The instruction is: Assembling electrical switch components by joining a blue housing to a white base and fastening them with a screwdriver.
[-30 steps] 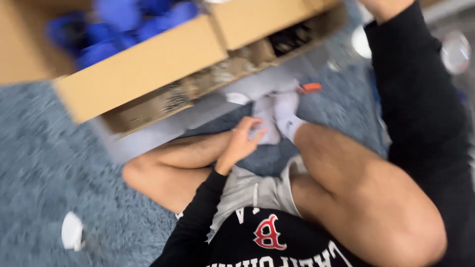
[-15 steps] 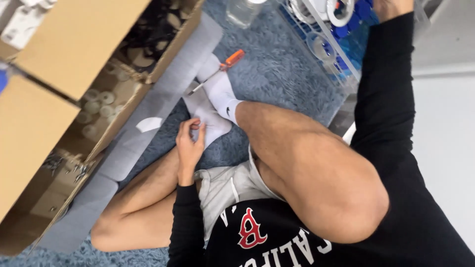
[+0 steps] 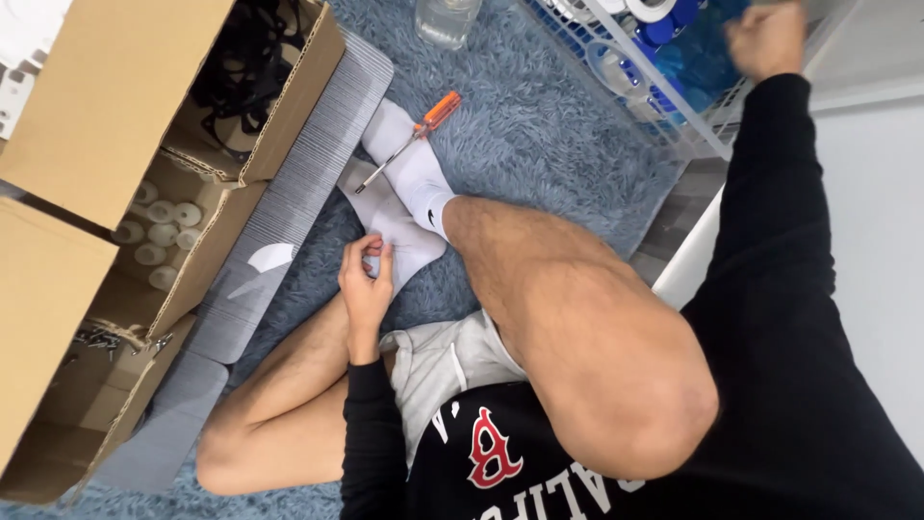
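I sit cross-legged on a shaggy blue-grey rug (image 3: 539, 125) in white socks (image 3: 409, 207). My left hand (image 3: 366, 281) rests by my sock, its fingertips pinched together; whether anything small is between them is unclear. An orange-handled screwdriver (image 3: 423, 130) lies across my socks, just beyond that hand. My right hand (image 3: 768, 39) is raised at the far right over a white wire basket (image 3: 654, 111). It is blurred and curled into a fist, with nothing visible in it.
Open cardboard boxes stand at my left: one with black parts (image 3: 245, 58), one with white round pieces (image 3: 159, 231). A stack of grey ribbed sheets (image 3: 298, 183) lies beside them. The basket holds blue caps (image 3: 693, 48). A clear jar (image 3: 446, 19) stands ahead.
My view has swung to look down at my legs. My right arm has stretched out over the wire basket. My left hand has stayed by the socks.
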